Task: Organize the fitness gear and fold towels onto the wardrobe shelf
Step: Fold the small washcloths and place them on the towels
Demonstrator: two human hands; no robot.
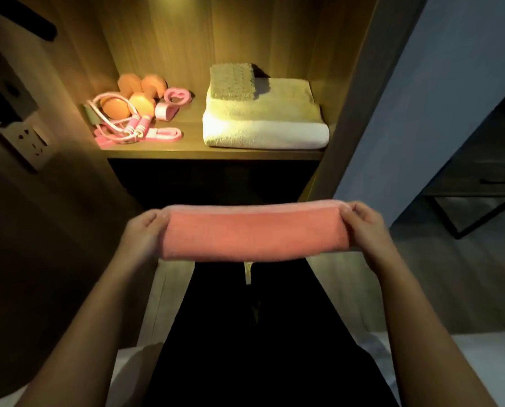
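At frame centre, left hand [144, 230] and right hand [362, 224] each grip an end of the folded pink towel [254, 233], below the shelf [216, 154] holding white towel [263, 124] and gear [134, 113]

1. Left hand [144, 233] grips one end of a folded towel [254, 235], fingers curled.
2. Right hand [365, 227] grips the other end likewise.
3. Left forearm [98, 306] and right forearm [406, 306] reach forward, converging slightly.
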